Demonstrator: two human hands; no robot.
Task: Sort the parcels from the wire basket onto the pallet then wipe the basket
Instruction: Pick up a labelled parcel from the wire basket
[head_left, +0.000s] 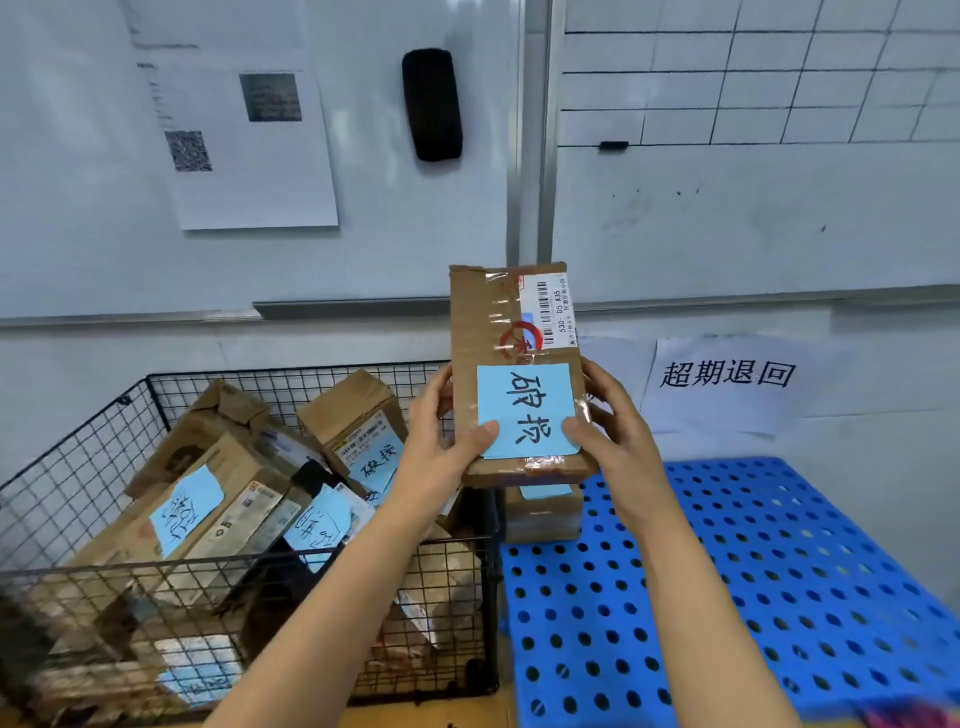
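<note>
Cardboard parcel, taped and bearing a blue note, was held upright above the far left corner of the blue pallet. The left hand gripped its left edge and the right hand its right edge, thumbs on the note. Another parcel lay on that corner. Beside the pallet's left edge, the wire basket held several more parcels.

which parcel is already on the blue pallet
The small box at the pallet's far corner beside the wire basket. One parcel is held by the left hand and right hand; the rest lie in the basket.
</note>
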